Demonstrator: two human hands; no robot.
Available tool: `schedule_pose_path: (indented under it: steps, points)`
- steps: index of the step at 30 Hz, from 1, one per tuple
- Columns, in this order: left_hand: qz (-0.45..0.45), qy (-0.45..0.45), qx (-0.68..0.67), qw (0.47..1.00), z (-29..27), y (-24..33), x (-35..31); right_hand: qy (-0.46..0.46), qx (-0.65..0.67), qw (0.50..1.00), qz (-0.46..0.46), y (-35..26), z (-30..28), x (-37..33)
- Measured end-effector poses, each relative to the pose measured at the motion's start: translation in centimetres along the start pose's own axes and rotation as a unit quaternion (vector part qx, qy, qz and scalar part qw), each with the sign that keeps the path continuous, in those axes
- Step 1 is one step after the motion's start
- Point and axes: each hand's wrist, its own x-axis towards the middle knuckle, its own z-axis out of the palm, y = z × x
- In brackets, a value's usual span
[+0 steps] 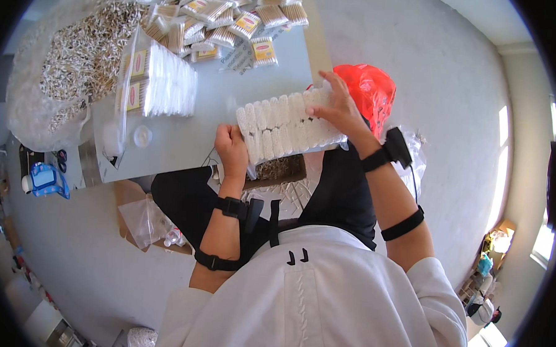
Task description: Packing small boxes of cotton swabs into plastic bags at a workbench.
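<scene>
A double row of cotton swab packs (280,127), white tips upward, lies across the table's near edge in front of me. My left hand (231,150) is closed at the row's left end, its fingers curled against the packs. Over the right part of the row is my right hand (341,111), its thumb and fingers spread apart. The thumb rests on the cotton tips and the forefinger reaches toward the far edge. Its other fingers are partly hidden. To the left, more swab packs (167,85) stand stacked in clear plastic.
Loose swab packs (235,19) are heaped at the table's back. A big clear bag of loose swabs (88,53) fills the far left. A red plastic bag (368,94) hangs beyond my right hand. Below the table edge is an open box (281,172) of swabs.
</scene>
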Motion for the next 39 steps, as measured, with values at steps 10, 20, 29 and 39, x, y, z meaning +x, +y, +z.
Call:
schedule_pose_path:
  steps: [10, 20, 29, 39]
  points:
    - [0.004, 0.0, 0.015, 1.0, -0.1, -0.7, 0.1, -0.019, 0.192, 0.978, 0.085, -1.7, 0.5, -3.4]
    - [0.037, 0.02, 0.061, 0.997, 0.6, 0.7, 0.5, 0.078, 0.207, 0.969, 0.109, -0.6, 2.7, -4.9]
    - [0.05, -0.002, 0.088, 0.995, -0.1, -0.1, 1.1, -0.029, -0.307, 0.939, -0.153, -6.2, 2.1, -2.2]
    - [0.059, -0.017, 0.03, 0.998, -0.3, -0.2, 1.1, -0.115, -0.244, 0.943, -0.197, -7.3, 4.1, -1.9]
